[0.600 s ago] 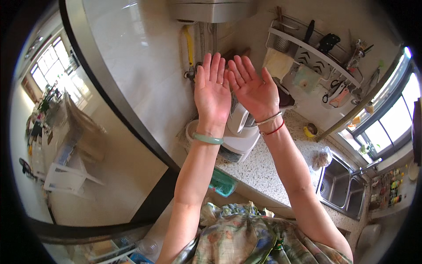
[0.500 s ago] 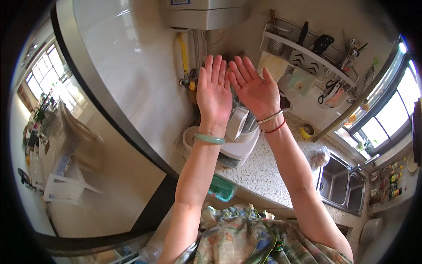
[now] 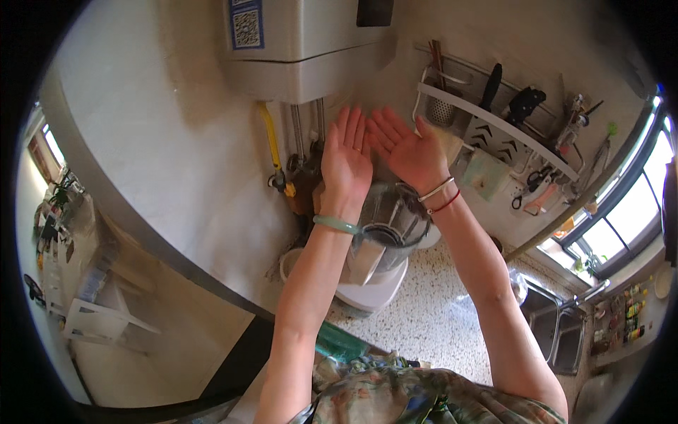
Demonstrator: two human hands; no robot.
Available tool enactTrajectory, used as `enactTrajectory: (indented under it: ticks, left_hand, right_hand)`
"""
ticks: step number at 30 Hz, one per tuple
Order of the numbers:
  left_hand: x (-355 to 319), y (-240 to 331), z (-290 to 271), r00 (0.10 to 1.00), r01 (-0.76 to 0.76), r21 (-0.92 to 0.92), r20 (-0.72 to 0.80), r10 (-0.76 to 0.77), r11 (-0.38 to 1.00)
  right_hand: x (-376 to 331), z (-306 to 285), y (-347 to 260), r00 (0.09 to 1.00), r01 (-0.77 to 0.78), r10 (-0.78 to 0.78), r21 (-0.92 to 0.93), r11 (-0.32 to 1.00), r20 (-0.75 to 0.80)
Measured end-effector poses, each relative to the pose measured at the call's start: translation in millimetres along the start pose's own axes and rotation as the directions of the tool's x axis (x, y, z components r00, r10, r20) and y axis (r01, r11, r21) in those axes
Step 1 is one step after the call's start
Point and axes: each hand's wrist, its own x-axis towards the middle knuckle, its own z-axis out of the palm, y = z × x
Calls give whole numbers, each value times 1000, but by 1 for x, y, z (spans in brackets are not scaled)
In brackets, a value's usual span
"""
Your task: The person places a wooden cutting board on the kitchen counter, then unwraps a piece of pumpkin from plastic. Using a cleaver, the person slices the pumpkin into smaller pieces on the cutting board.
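Both palms are turned up and side by side in front of me, fingers stretched away from my body. My left hand [image 3: 347, 166] is open and empty, with a pale green bangle [image 3: 337, 224] round its wrist. My right hand [image 3: 415, 153], also open and empty, has a silver bangle [image 3: 436, 189] and a red cord bracelet [image 3: 445, 203] at the wrist. Behind and below the hands, a blender with a clear jug [image 3: 399, 219] and white base [image 3: 374, 288] stands on the speckled counter [image 3: 431, 311]. My left forearm and hand partly cover it.
A grey-white wall unit [image 3: 304, 71] hangs above the hands, with pipes and a yellow hose [image 3: 271, 138] below. A utensil rack [image 3: 501, 127] with knives and scissors is on the wall at right. A double sink [image 3: 547, 318] lies right, near a window [image 3: 628, 205].
The view has tilted upward, so the wall unit shows more and the blender jug is more visible. Both hands remain open, palms up, a little lower in the picture.
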Motion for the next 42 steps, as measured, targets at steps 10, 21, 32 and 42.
enactTrajectory:
  ticks: [10, 21, 32, 42]
  left_hand:
    - [13, 2, -39, 993, 84, 165, -97, -68, 983]
    - [3, 6, -71, 970, 162, 266, -220, -103, 950]
    - [1, 6, -106, 958, -131, 989, 111, 265, 61]
    - [13, -4, -111, 990, 49, 646, 68, 122, -762]
  right_hand:
    - [46, -59, -18, 946, -296, 304, -85, 951, 109]
    - [87, -115, -19, 911, -304, 396, -462, 833, 115]
    - [128, -126, -1, 854, 484, 219, -566, -667, 473]
    - [164, -141, 10, 924, 356, 303, -238, -904, 233]
